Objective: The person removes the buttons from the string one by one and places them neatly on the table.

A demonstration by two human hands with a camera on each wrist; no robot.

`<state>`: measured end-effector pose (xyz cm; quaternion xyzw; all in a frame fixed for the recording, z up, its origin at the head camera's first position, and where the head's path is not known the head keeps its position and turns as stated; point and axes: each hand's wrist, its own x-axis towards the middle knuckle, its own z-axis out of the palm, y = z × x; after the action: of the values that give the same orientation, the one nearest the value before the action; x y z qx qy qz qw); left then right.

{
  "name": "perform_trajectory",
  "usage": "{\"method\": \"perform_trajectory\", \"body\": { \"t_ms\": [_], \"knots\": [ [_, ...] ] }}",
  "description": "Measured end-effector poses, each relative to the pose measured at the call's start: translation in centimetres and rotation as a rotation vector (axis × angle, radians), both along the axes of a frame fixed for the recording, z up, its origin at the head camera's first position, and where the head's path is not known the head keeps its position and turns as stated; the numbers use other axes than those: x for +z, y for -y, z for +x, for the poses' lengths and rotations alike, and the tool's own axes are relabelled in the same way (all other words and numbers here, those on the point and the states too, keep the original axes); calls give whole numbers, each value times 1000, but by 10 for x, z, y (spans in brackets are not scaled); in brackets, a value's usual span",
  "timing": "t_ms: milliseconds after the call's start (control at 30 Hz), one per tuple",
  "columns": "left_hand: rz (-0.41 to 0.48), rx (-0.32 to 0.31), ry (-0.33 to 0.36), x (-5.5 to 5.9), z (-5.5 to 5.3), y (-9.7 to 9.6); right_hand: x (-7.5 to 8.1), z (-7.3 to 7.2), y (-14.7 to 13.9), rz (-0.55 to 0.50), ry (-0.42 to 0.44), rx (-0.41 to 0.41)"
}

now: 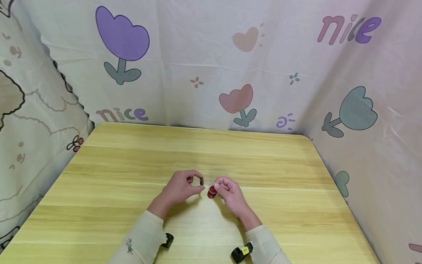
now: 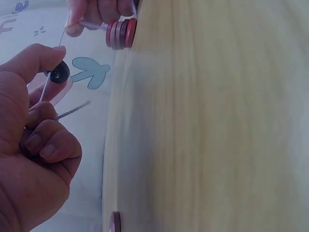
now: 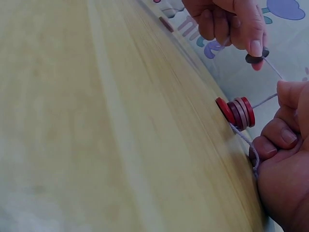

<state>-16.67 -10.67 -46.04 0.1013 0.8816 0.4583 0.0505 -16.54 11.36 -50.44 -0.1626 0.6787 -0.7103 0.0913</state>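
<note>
left hand (image 1: pixel 179 187) is pinching a small dark round disc (image 2: pixel 63 71) between thumb and index, other fingers curling in. right hand (image 1: pixel 232 196) is gripping a thin whitish cord (image 3: pixel 265 100) at its fingertips. cord is running through the dark disc's hole, then on to a short stack of red and pinkish round discs (image 1: pixel 212 191), which is sitting between the hands, seemingly resting on the table. a loose loop is hanging by the right hand's lower fingers.

risks: rim-only pinch, so dark disc could be slipping and rolling off; slack cord could be letting it slide back if the end is unknotted (can't tell); loop could be snagging those fingers; a hard pull could be tipping the stack.

edges: light wood-grain table (image 1: pixel 204 150) is reaching well beyond both hands, room lying ahead and to both sides, patterned pale cloth (image 1: pixel 178 95) hanging behind the far edge. a lone pinkish-brown disc (image 2: pixel 115 222) is lying near the left hand; a sideways sweep could be knocking it.
</note>
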Motion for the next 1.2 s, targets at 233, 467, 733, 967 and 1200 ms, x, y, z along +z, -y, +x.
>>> {"method": "perform_trajectory", "body": {
  "t_ms": [233,467,733,967,1200],
  "knots": [
    [45,-51,-31,-1,-1,9,1,0,0,21,28,-3],
    [48,-31,-11,2,-2,22,11,2,2,45,40,-5],
    [36,-2,-3,4,-2,37,33,12,4,49,12,-1],
    [26,41,-4,6,-2,48,13,3,0,45,28,2],
    [42,65,-6,7,-1,59,1,0,-1,28,18,-12]
  ]
}}
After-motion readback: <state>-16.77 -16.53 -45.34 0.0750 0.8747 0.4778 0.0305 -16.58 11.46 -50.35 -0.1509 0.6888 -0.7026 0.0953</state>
